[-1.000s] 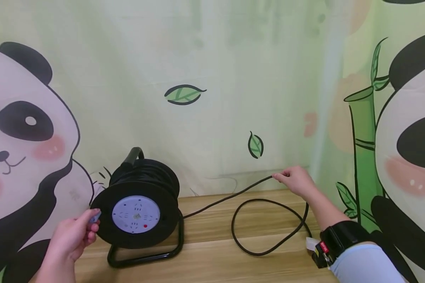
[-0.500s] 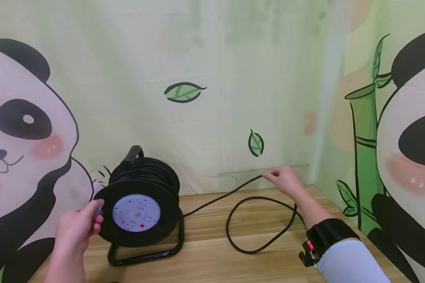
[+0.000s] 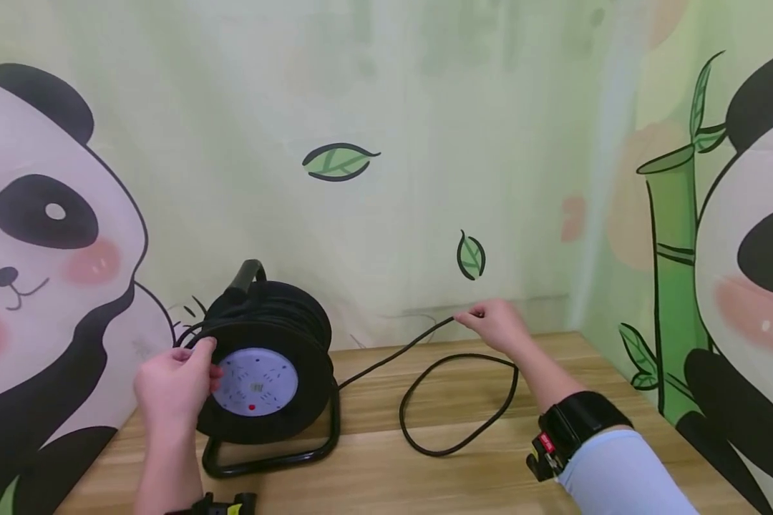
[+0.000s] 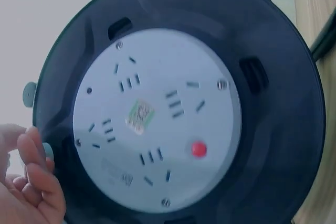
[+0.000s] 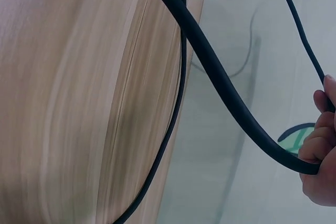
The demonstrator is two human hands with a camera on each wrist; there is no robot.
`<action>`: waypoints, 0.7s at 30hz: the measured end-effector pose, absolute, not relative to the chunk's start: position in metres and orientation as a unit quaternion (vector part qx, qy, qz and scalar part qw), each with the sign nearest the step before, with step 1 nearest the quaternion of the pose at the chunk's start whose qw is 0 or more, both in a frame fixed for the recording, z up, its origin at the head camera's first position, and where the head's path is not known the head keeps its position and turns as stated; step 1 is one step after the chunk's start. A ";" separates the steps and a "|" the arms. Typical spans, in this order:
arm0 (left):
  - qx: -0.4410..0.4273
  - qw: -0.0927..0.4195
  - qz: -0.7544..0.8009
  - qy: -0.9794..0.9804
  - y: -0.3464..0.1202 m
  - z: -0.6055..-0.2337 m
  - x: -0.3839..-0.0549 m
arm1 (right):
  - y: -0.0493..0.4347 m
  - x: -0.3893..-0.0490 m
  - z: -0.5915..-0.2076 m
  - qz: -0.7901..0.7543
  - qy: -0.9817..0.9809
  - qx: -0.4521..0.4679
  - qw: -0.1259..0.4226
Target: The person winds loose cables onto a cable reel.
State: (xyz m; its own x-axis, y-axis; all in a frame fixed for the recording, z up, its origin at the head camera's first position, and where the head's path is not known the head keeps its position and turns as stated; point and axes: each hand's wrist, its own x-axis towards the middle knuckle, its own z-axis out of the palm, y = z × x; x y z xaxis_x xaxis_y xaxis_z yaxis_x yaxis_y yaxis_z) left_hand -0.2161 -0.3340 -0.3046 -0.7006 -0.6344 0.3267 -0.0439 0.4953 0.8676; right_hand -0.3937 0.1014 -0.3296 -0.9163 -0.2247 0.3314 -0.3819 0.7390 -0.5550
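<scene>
A black cable reel stands on the left of the wooden table, its round pale socket panel facing me. My left hand is at the upper left of the reel's front disc. In the left wrist view its curled fingers hold a small blue-grey knob, mostly hidden by them. My right hand pinches the black power cord, raised off the table and running down to the reel's right side. The right wrist view shows thick cord passing through the curled fingers.
More cord lies in a loose loop on the tabletop, below my right hand. The reel rests on a black tube stand and has a carrying handle on top. A panda-print curtain hangs right behind the table.
My left hand has moved up and right with the knob, and the disc has turned clockwise. My right hand has come left toward the reel with the cord, and the loop has shrunk and slid left.
</scene>
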 end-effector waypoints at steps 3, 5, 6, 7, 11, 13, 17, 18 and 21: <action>0.200 0.353 -0.418 -0.813 -0.326 -0.303 -0.218 | 0.095 -0.392 -0.327 0.332 -0.918 0.179 0.124; 0.180 0.383 -0.381 -0.822 -0.321 -0.305 -0.219 | 0.091 -0.389 -0.325 0.336 -0.915 0.187 0.119; 0.169 0.401 -0.359 -0.826 -0.318 -0.307 -0.219 | 0.088 -0.387 -0.325 0.335 -0.915 0.191 0.114; 0.155 0.418 -0.334 -0.830 -0.315 -0.308 -0.219 | 0.086 -0.386 -0.323 0.335 -0.915 0.197 0.110; 0.093 0.473 -0.244 -0.841 -0.300 -0.311 -0.220 | 0.076 -0.382 -0.317 0.335 -0.910 0.221 0.108; 0.065 0.488 -0.211 -0.844 -0.292 -0.310 -0.222 | 0.073 -0.381 -0.313 0.338 -0.904 0.231 0.121; 0.033 0.501 -0.171 -0.848 -0.274 -0.308 -0.223 | 0.068 -0.381 -0.308 0.339 -0.903 0.232 0.128; 0.032 0.502 -0.165 -0.848 -0.270 -0.308 -0.223 | 0.067 -0.381 -0.307 0.338 -0.904 0.231 0.127; 0.033 0.505 -0.154 -0.849 -0.257 -0.308 -0.225 | 0.066 -0.379 -0.304 0.336 -0.905 0.231 0.118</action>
